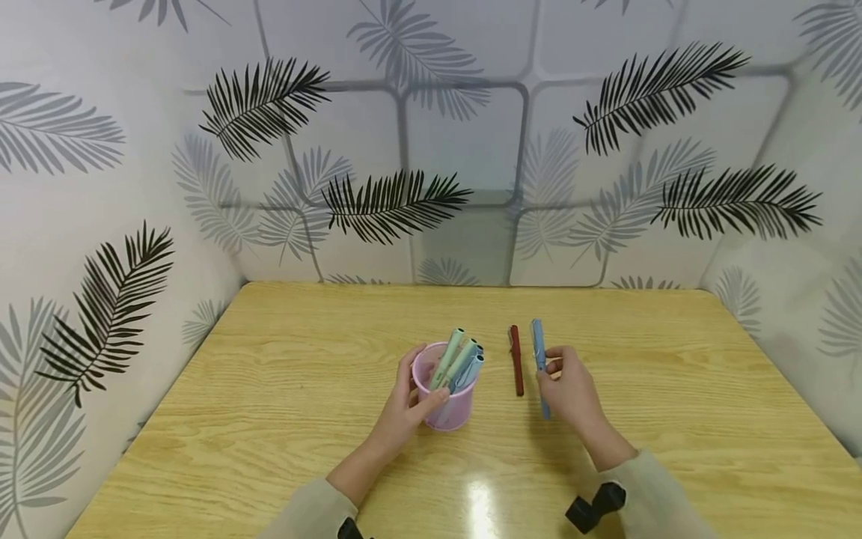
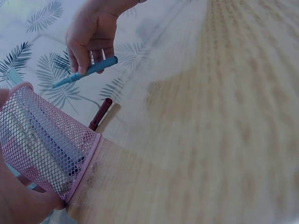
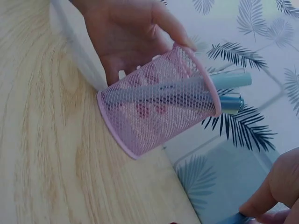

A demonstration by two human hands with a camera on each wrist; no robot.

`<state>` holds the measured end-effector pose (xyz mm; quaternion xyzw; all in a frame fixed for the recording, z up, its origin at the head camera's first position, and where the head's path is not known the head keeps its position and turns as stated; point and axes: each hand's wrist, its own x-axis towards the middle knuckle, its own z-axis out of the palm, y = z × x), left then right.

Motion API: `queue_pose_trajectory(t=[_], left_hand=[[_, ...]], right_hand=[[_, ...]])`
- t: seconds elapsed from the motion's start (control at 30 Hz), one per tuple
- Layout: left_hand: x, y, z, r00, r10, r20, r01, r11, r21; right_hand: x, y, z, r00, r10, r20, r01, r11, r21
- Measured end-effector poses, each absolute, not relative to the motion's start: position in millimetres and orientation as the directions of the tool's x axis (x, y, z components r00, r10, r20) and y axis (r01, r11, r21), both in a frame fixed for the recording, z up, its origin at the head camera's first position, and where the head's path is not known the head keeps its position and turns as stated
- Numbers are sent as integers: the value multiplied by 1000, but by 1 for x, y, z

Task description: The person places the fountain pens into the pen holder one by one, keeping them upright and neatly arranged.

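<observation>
A pink mesh pen cup (image 1: 454, 414) stands on the table with several pens in it, among them a light green pen (image 1: 446, 359) and a light blue pen (image 1: 469, 372). My left hand (image 1: 406, 412) grips the cup from its left side, thumb across the near wall. To the right of the cup, my right hand (image 1: 571, 391) pinches a blue pen (image 2: 93, 68) between thumb and fingers. That pen is held above the tabletop, as the left wrist view shows. Between the cup and the blue pen, a dark red pen (image 1: 516, 361) lies on the table.
The wood-grain table (image 1: 323, 337) reaches back to a pale wall covering (image 1: 465, 239) with a leaf pattern, which also rises on both sides. A dark device (image 1: 595, 507) is strapped at my right wrist.
</observation>
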<state>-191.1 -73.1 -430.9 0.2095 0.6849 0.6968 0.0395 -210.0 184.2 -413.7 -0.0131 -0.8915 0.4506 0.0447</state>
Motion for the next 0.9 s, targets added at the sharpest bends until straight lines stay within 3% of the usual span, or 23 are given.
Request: queue_pose_trajectory(t=[0.3, 0.5, 0.9], left_hand=[[-201, -74, -450, -920, 319, 228, 214, -77, 974], [-202, -74, -452, -917, 314, 246, 234, -78, 969], [-203, -73, -455, -923, 307, 231, 222, -65, 973]], right_hand=[[-199, 175, -400, -984, 77, 162, -105, 489, -866], [-190, 166, -392, -975, 68, 213, -178, 346, -921], [-173, 142, -379, -917, 72, 393, -382, 132, -915]])
